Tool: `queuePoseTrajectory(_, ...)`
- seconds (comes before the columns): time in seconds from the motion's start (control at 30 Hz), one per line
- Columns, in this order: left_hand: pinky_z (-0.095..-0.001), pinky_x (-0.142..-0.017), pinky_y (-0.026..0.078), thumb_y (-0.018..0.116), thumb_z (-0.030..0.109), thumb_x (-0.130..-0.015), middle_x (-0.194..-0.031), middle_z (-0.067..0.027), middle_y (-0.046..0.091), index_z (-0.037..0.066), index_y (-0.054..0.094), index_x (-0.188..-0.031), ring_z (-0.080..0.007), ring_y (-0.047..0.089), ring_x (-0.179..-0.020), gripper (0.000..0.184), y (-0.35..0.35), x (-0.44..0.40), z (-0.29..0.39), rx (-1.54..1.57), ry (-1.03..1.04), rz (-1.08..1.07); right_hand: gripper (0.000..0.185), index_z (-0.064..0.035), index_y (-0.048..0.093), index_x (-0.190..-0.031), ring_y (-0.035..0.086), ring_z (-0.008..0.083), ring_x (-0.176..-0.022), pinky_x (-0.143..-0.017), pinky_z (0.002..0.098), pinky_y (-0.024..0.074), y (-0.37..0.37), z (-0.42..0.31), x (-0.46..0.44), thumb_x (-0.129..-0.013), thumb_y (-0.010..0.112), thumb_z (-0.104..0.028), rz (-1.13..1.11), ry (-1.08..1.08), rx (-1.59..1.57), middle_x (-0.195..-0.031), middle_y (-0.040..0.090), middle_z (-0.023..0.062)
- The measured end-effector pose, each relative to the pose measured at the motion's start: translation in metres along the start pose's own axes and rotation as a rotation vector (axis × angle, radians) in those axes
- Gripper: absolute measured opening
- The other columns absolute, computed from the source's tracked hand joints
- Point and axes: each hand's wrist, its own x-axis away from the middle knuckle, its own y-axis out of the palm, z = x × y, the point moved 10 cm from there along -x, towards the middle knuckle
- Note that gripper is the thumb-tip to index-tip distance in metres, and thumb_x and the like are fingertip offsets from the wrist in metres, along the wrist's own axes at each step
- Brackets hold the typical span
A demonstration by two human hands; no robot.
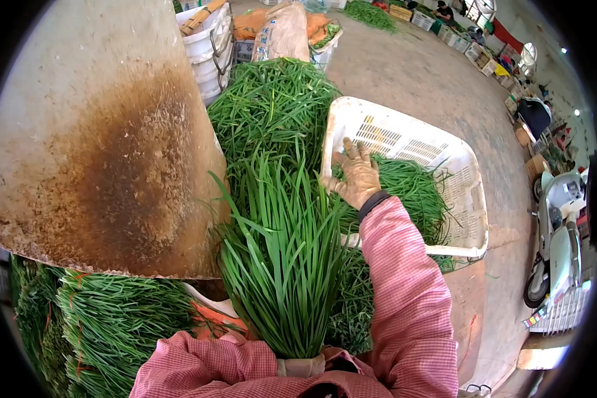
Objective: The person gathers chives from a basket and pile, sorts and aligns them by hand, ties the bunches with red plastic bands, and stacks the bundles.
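Note:
A tall bunch of garlic chives (282, 259) stands upright against my body, its long leaves fanning upward and away from me. My left hand (302, 366), mostly hidden by the sleeve and leaves, is closed around the lower end of this bunch. My right hand (358, 176), in a dirty beige glove, is stretched out with fingers spread over the near-left side of a white plastic crate (471, 192). Below and beside that hand, loose chives (411, 192) lie in the crate. Whether the palm touches them I cannot tell.
A large heap of chives (272, 99) lies ahead. On the left a stained board (113, 146) rises beside tied chive bundles (119, 318). White stacked buckets (209, 53) stand behind the board. At right are a scooter (560, 232) and crates along the wall.

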Motion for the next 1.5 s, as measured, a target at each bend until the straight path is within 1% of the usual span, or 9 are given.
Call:
queuePoseTrajectory(0.27, -0.0276, -0.09, 0.032, 0.035, 0.022, -0.086, -0.113, -0.005, 0.04, 0.002, 0.034, -0.117, -0.0152, 0.042, -0.099, 0.037, 0.001, 0.001, 0.005, -0.193, -0.022, -0.018, 0.042, -0.0215, 0.058, -0.108, 0.011, 0.0351, -0.128, -0.104, 0.0417, 0.0187, 0.051, -0.029, 0.01, -0.069, 0.067, -0.034, -0.493, -0.261, -0.08, -0.138, 0.022, 0.0096)
queuePoseTrajectory(0.33, -0.0276, -0.089, 0.032, 0.035, 0.022, -0.086, -0.112, -0.005, 0.04, 0.002, 0.035, -0.116, -0.0152, 0.042, -0.098, 0.036, 0.002, 0.0, 0.005, -0.239, -0.022, -0.021, 0.033, -0.0225, 0.06, -0.104, 0.008, 0.0337, -0.129, -0.098, 0.0588, 0.0124, 0.082, -0.019, 0.008, -0.071, 0.062, -0.026, -0.576, -0.332, -0.015, -0.139, 0.024, 0.0057)
queuePoseTrajectory(0.5, -0.0276, -0.088, 0.032, 0.037, 0.022, -0.085, -0.11, -0.0047, 0.041, 0.002, 0.036, -0.115, -0.0151, 0.043, -0.096, 0.036, 0.004, -0.003, 0.006, -0.344, -0.018, -0.028, 0.028, -0.0118, 0.062, -0.096, 0.04, 0.0298, -0.114, -0.098, 0.0354, 0.0319, 0.062, -0.025, 0.011, -0.07, 0.059, -0.001, -0.446, -0.394, -0.186, -0.122, 0.046, 0.011)
queuePoseTrajectory(0.73, -0.0276, -0.086, 0.033, 0.038, 0.021, -0.084, -0.107, -0.0044, 0.043, 0.002, 0.038, -0.113, -0.015, 0.044, -0.094, 0.035, 0.007, -0.004, 0.006, -0.458, -0.029, -0.053, 0.028, -0.008, 0.062, -0.096, 0.057, 0.0281, -0.088, -0.082, 0.0327, 0.045, 0.036, -0.021, 0.019, -0.07, 0.058, 0.002, -0.278, -0.387, -0.284, -0.095, 0.061, 0.0127)
queuePoseTrajectory(1.03, -0.0276, -0.084, 0.033, 0.04, 0.021, -0.082, -0.104, -0.004, 0.044, 0.002, 0.04, -0.11, -0.0149, 0.045, -0.09, 0.034, 0.009, -0.008, 0.008, -0.585, -0.031, -0.076, 0.005, -0.0121, 0.065, -0.071, 0.058, 0.0233, -0.07, -0.069, 0.0345, 0.0464, 0.001, -0.022, 0.026, -0.067, 0.064, -0.012, 0.106, -0.41, -0.142, -0.069, 0.062, 0.0042)
queuePoseTrajectory(1.13, -0.0276, -0.084, 0.033, 0.041, 0.021, -0.082, -0.102, -0.0039, 0.045, 0.002, 0.041, -0.109, -0.0149, 0.045, -0.089, 0.033, 0.01, -0.011, 0.009, -0.637, -0.023, -0.081, 0.03, -0.0131, 0.065, -0.09, 0.057, 0.0234, -0.084, -0.078, 0.0362, 0.0444, -0.057, -0.007, 0.022, -0.074, 0.059, -0.038, 0.478, -0.255, -0.078, -0.096, 0.06, 0.0096)
queuePoseTrajectory(1.23, -0.0276, -0.083, 0.033, 0.042, 0.021, -0.082, -0.101, -0.0038, 0.045, 0.002, 0.041, -0.108, -0.0148, 0.045, -0.088, 0.033, 0.012, -0.014, 0.011, -0.684, -0.016, -0.087, 0.062, -0.0073, 0.06, -0.1, 0.055, 0.0243, -0.092, -0.083, 0.0348, 0.0435, -0.017, -0.043, 0.03, -0.07, 0.052, -0.061, -0.327, 0.001, -0.133, -0.106, 0.056, 0.0105)
queuePoseTrajectory(1.4, -0.0276, -0.082, 0.034, 0.043, 0.021, -0.081, -0.099, -0.0035, 0.046, 0.002, 0.043, -0.107, -0.0147, 0.046, -0.086, 0.032, 0.013, -0.018, 0.017, -0.799, 0.006, -0.092, 0.009, -0.0127, 0.064, -0.07, 0.059, 0.0236, -0.07, -0.072, 0.0299, 0.0474, -0.005, -0.064, 0.04, -0.071, 0.06, -0.021, 0.058, -0.186, -0.168, -0.073, 0.062, 0.0058)
queuePoseTrajectory(1.5, -0.0276, -0.081, 0.034, 0.043, 0.021, -0.08, -0.098, -0.0034, 0.047, 0.002, 0.043, -0.106, -0.0147, 0.046, -0.085, 0.032, 0.014, -0.018, 0.018, -0.852, 0.017, -0.087, 0.009, -0.0048, 0.063, -0.074, 0.058, 0.014, -0.06, -0.062, 0.0249, 0.051, -0.038, -0.035, 0.03, -0.078, 0.057, -0.01, 0.367, 0.017, -0.721, -0.079, 0.063, 0.0097)
